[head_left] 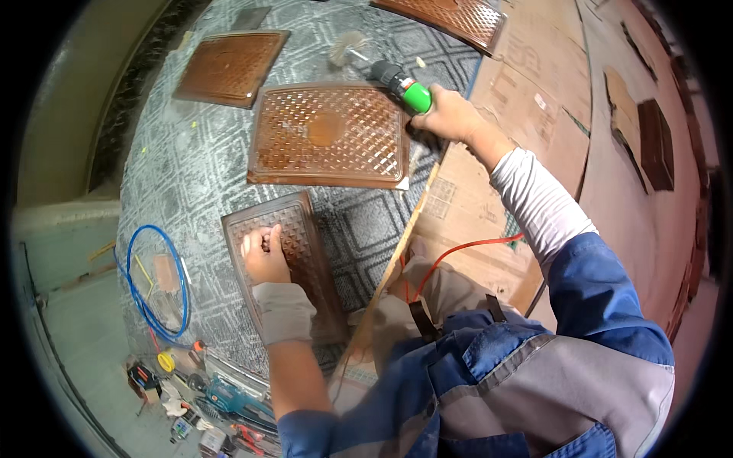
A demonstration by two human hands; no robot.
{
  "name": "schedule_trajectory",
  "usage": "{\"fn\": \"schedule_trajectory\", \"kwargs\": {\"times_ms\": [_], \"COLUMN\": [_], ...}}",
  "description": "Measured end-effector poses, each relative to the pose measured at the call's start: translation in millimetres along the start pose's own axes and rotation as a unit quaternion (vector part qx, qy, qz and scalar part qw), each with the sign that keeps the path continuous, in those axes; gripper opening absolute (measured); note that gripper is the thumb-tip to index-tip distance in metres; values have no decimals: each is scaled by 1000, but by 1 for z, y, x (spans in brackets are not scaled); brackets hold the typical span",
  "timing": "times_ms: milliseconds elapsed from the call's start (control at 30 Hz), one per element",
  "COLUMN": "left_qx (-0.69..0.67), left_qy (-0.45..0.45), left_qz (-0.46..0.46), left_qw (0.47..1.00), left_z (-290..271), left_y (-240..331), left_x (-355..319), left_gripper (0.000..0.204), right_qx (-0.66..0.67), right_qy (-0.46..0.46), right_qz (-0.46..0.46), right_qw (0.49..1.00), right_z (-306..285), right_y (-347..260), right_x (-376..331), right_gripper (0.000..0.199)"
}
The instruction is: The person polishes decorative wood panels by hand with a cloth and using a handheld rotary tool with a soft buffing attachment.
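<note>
- Green-and-black rotary tool [416, 97], out beyond the right corner of the middle panel [328, 133]; my right hand [450, 114] is wrapped round its back end, likely to keep my fingers well clear of the round brush [348, 49] on its shaft;
- that brush, blurred, sits above the patterned carpet [370, 229]; contact I can't tell from my remote seat;
- over on the near panel [309, 263], my left hand [266, 252] is curled, fingertips drawn in; perhaps steadying it, though whether it grips anything I can't tell;
- carpet under the panels, maybe as padding for their faces;
- containers now: lower left, by the blue power tool [233, 401], what looks like a small dark box [143, 379]; its contents are too small to make out
</note>
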State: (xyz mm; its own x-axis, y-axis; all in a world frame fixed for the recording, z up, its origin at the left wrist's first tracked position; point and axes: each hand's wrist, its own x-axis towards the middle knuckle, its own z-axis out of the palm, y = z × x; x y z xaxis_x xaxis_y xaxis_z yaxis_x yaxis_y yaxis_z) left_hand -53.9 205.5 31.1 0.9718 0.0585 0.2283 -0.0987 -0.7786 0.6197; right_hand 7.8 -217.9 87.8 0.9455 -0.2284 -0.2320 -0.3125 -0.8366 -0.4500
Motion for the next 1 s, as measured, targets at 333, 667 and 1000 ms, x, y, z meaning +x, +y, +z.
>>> {"fn": "schedule_trajectory", "kwargs": {"times_ms": [333, 667, 1000], "left_qx": [22, -31, 16], "left_qy": [84, 29, 30], "left_qz": [-25, -179, -148], "left_qw": [996, 983, 988], "left_z": [22, 7, 15], "left_y": [-8, 15, 14], "left_x": [-17, -9, -9], "left_gripper": [18, 25, 31], "right_qx": [-49, -7, 187], "right_qy": [37, 271, 140], "right_qz": [-28, -226, -132], "right_qw": [998, 936, 963], "right_z": [-9, -14, -51], "right_y": [-2, 11, -79], "right_x": [101, 120, 212], "right_gripper": [81, 28, 16]}}
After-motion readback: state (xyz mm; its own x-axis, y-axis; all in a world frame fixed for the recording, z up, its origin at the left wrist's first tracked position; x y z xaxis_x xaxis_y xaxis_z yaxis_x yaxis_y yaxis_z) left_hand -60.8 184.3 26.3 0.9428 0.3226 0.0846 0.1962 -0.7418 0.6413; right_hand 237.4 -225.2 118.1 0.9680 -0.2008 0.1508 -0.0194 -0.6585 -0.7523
